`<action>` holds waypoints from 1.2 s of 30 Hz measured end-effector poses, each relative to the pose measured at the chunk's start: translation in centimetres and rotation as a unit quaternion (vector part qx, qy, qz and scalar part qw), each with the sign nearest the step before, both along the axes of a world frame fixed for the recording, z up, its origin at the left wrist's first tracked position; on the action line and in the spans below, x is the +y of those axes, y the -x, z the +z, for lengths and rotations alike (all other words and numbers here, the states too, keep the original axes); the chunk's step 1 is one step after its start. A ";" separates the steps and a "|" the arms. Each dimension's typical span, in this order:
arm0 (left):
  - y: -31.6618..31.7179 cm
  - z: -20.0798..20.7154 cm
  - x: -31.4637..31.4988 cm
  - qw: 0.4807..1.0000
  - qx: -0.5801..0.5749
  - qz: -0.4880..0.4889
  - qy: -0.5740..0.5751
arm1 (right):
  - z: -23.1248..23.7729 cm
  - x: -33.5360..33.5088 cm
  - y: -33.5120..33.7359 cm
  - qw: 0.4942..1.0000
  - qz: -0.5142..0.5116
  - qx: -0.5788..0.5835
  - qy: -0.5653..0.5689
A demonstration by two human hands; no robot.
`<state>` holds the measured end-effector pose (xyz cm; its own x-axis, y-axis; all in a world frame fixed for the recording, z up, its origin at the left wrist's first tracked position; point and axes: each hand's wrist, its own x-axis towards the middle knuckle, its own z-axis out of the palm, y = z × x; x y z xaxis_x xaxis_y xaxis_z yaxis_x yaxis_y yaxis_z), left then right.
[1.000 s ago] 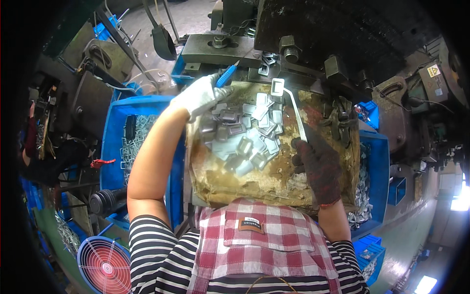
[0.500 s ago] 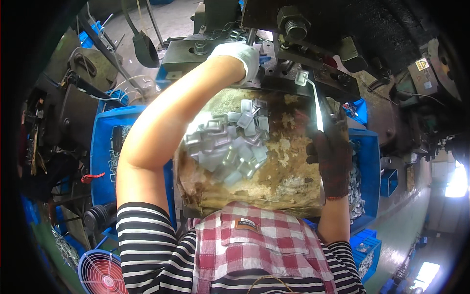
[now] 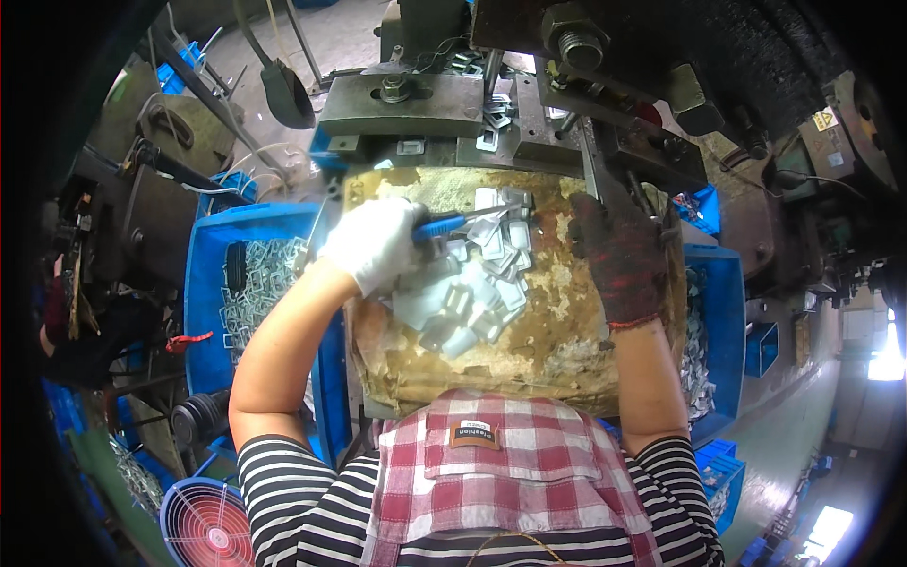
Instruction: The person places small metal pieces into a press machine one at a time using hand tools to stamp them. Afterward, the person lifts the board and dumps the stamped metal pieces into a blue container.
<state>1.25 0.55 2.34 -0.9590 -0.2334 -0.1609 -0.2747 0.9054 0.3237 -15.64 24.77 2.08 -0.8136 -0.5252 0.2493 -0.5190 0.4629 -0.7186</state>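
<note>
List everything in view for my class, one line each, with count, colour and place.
Flat rectangular metal pieces: many, silver, heaped on the worktop
Worktop: one, worn brownish-yellow, centre
Large crates: two, blue, flanking the worktop
Rectangular metal frames: many, silver, left crate
Bolted machinery: uncounted, dark grey, top
Fan: one, red and blue, lower left
Pointed tool: one, blue-handled, in left hand
Checked apron: one, red-and-white, bottom
Left hand: one, white-gloved, heap's left
Right hand: one, dark-red-gloved, worktop's right; grip unclear

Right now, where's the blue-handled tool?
Head view, upper middle: the blue-handled tool is in the white-gloved left hand, its shaft pointing right across the upper part of the metal-piece pile.
</note>
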 end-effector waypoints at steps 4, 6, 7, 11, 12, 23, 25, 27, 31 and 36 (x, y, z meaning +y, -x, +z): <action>1.2 -0.4 0.4 0.987 0.025 0.115 -0.109 | 1.9 1.0 -0.8 0.989 -0.038 -0.118 0.079; 1.7 -2.0 -0.1 0.931 0.137 0.204 -0.271 | 4.6 1.7 -2.1 0.987 -0.059 -0.146 0.020; 2.2 -2.7 -0.3 0.930 0.139 0.208 -0.269 | 5.2 2.1 -2.8 0.981 -0.082 -0.173 -0.039; 3.7 -1.8 0.5 0.874 0.166 0.258 -0.378 | 3.6 4.7 -6.7 0.963 -0.023 -0.266 0.045; 3.9 -1.5 0.9 0.872 0.171 0.256 -0.381 | 3.8 4.6 -8.1 0.957 -0.005 -0.286 0.042; 3.8 -1.1 2.1 0.840 0.138 0.267 -0.452 | 4.1 3.3 -10.4 0.943 0.036 -0.332 -0.003; 3.4 -1.6 1.9 0.824 0.162 0.264 -0.475 | 3.8 3.6 -10.4 0.947 0.049 -0.318 0.014; 3.2 -1.7 1.9 0.806 0.184 0.259 -0.499 | 3.9 3.0 -10.8 0.940 0.043 -0.338 0.020; 3.3 -1.6 2.2 0.809 0.167 0.233 -0.513 | 3.3 3.3 -10.6 0.937 0.035 -0.346 0.036; 4.1 -0.8 -1.3 0.925 0.075 0.166 -0.332 | 3.5 4.5 -8.4 0.949 -0.037 -0.311 0.032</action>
<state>-2.90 -0.80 1.56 -0.8758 -0.4161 -0.2446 -0.4079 0.3669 0.8361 -7.22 29.30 5.59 -0.8481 -0.4611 -0.2609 0.0460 0.4265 -0.9033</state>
